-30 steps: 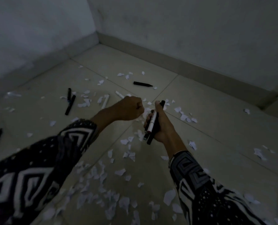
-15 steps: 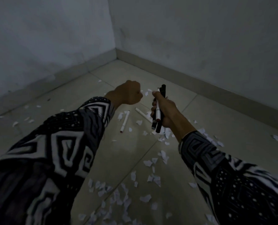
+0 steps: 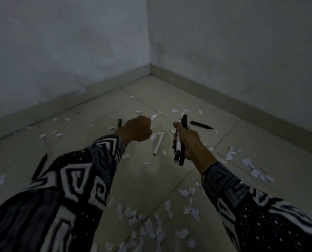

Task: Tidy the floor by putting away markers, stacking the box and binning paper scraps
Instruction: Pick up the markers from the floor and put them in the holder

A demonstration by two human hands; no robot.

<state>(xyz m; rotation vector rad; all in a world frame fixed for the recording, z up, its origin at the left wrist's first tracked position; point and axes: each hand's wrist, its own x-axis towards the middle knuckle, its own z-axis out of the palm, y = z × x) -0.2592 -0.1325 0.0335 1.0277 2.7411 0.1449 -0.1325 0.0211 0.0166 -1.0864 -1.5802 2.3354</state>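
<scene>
In the dim head view my right hand grips a bundle of markers, one white and a few black, held upright above the tiled floor. My left hand is a closed fist just left of it, and nothing shows in it. A white marker lies on the floor between my hands. A black marker lies beyond my right hand. Another black marker peeks out behind my left fist, and a third lies at the far left. White paper scraps litter the tiles.
Two grey walls meet in a corner straight ahead, with a skirting board along each. More scraps lie to the right and thickly near the bottom. No box or bin is in view.
The view has swung up toward the room corner and my hands sit lower in it. The left fist stays curled and the right hand keeps its markers. The black marker near the wall is back in view.
</scene>
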